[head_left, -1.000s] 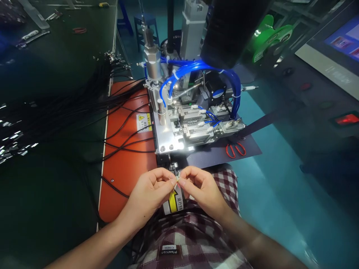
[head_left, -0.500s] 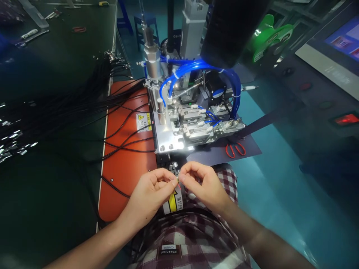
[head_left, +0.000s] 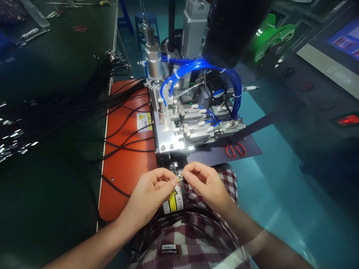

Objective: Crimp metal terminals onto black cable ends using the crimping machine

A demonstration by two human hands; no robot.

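Thin coloured wires (head_left: 180, 179) show between my two hands, in front of the metal machine (head_left: 196, 123). My left hand (head_left: 155, 190) pinches them between thumb and forefinger, its other fingers curled. Close to its right, my right hand (head_left: 206, 183) is also closed in a pinch, its fingertips at the wires' upper ends; whether it grips one is too small to tell. Below the fingertips is a cylinder with a white label and a yellow arrow (head_left: 173, 203).
Black cables (head_left: 84, 97) run from the dark table across the orange board (head_left: 126, 168). Blue tubes (head_left: 196, 65) arch over the machine. Red-handled scissors (head_left: 236, 150) lie on the grey plate at right. A green spool (head_left: 273, 37) and a screen (head_left: 343, 39) stand further right.
My right hand has moved slightly right, away from my left hand, and more of the wires shows between the fingertips. My left hand stays almost in place.
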